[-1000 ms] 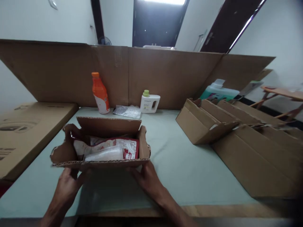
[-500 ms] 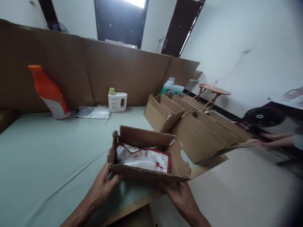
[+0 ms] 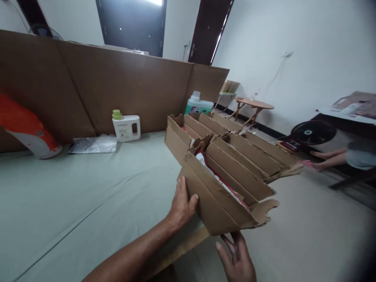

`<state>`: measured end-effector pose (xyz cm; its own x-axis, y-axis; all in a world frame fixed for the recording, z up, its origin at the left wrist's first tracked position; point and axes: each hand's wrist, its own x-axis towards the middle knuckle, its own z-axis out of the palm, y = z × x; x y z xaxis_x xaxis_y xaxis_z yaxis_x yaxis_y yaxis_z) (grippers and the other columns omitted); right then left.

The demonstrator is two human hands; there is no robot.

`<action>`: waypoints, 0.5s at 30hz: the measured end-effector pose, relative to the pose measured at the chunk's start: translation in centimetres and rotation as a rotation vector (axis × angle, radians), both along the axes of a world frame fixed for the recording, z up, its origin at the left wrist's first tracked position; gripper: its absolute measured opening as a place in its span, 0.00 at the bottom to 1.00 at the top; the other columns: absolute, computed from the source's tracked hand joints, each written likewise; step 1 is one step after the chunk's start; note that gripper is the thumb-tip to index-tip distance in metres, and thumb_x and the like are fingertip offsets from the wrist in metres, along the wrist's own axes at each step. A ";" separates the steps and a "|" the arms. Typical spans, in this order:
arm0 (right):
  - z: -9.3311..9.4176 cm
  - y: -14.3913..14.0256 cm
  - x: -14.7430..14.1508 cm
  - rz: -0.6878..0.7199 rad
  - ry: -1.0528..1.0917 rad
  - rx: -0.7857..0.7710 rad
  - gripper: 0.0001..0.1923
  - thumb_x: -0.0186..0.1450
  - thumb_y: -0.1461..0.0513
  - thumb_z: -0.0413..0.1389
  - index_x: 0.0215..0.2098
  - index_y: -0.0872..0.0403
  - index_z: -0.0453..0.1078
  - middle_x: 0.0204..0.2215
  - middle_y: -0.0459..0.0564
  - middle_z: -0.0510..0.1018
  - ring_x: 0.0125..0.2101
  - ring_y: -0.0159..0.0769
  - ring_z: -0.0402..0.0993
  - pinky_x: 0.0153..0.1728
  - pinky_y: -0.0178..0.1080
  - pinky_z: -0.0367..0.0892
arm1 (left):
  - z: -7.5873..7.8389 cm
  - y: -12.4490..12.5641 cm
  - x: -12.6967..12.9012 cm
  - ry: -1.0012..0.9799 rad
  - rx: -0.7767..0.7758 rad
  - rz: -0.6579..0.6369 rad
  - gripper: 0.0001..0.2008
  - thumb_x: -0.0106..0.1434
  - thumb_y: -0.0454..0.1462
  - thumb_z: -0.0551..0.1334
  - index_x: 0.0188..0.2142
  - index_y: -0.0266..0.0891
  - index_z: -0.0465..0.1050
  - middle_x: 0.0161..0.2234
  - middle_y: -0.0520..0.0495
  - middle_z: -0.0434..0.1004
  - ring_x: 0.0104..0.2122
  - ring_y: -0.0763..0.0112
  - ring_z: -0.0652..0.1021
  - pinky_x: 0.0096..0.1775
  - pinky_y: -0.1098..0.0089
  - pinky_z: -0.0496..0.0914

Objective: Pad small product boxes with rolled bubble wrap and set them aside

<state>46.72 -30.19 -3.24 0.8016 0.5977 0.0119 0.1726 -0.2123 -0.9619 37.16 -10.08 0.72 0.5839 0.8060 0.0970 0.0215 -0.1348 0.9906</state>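
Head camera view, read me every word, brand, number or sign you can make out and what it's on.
No text is clear enough to quote.
White plastic jug with green cap: dark print, too small.
Teal plastic bottle with pale cap: label marks, too small.
Orange-and-white plastic bottle: small mark, too blurred.
Nearest brown cardboard box: no print visible on its near side.

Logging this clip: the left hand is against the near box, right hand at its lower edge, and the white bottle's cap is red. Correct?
No: in the head view, the white bottle has a green cap, not red. The left hand is against the near box, the right hand at its lower edge.
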 end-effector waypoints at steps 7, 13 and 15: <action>-0.2 1.2 0.2 0.026 -0.059 0.040 0.39 0.64 0.50 0.59 0.70 0.45 0.51 0.68 0.58 0.59 0.58 0.53 0.71 0.57 0.54 0.69 | -0.8 -2.8 1.4 0.067 0.001 -0.135 0.48 0.55 0.34 0.61 0.71 0.24 0.43 0.73 0.31 0.42 0.72 0.50 0.47 0.70 0.55 0.44; -0.4 3.5 2.1 0.035 -0.153 0.063 0.38 0.65 0.49 0.58 0.69 0.47 0.53 0.66 0.60 0.62 0.54 0.49 0.75 0.54 0.51 0.72 | -1.3 -1.5 2.9 0.006 -0.021 -0.185 0.51 0.51 0.34 0.63 0.72 0.31 0.43 0.73 0.36 0.43 0.72 0.48 0.46 0.70 0.52 0.44; -0.8 4.0 2.7 0.039 -0.175 0.052 0.39 0.65 0.49 0.58 0.69 0.48 0.53 0.67 0.61 0.62 0.53 0.49 0.76 0.53 0.49 0.73 | -1.7 -1.2 3.0 0.011 -0.015 -0.195 0.51 0.51 0.34 0.63 0.72 0.30 0.44 0.73 0.35 0.43 0.72 0.48 0.47 0.70 0.51 0.46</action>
